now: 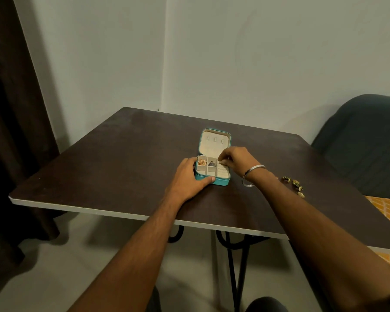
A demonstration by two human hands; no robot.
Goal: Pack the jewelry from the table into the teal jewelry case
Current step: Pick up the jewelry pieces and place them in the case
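Left hand [187,176] grips the open teal jewelry case [213,163] mid-tabletop, right hand [233,159] pinches something tiny over the ring rolls, can't tell what. Gold earrings [294,185] wait far right; a sloppy drop could bounce out.

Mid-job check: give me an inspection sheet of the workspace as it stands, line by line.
Surface: dark brown square table with a pale edge, bare apart from the job's things.
Job's things: teal zip jewelry case lies open, lid back; gold piece and dark piece sit in its two rear compartments. Small gold-and-black jewelry pieces and a silver ring-shaped piece wait on the table to its right.
Clutter: nothing seen.
Hands: left hand steadies the case's front left corner; right hand, with a silver bangle on its wrist, pinches over the ring-roll section; what it holds is too small to tell.
Cables: nothing seen.
Surroundings: dark curtain left, dark upholstered chair right, pale wall behind.
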